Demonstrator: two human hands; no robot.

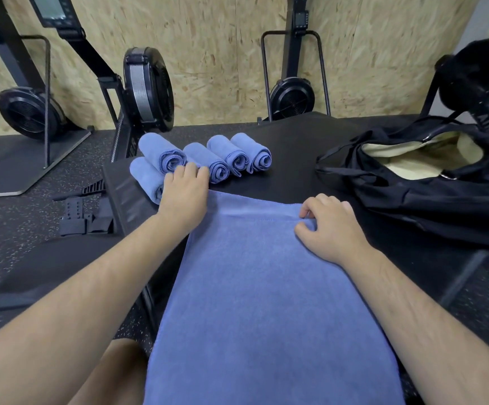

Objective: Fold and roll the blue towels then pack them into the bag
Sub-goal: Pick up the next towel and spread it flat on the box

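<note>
Two bare forearms reach forward from 7 and 5 o'clock. The left hand lies palm down toward 11 o'clock, fingers bent, their tips hidden. The right hand, toward 1 o'clock, knuckles up, pinches the far edge of the blue towel between thumb and forefinger.

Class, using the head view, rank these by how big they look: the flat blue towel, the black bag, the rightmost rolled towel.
1. flat blue towel, though it lies nearest the camera, which inflates it
2. black bag
3. rightmost rolled towel
</note>
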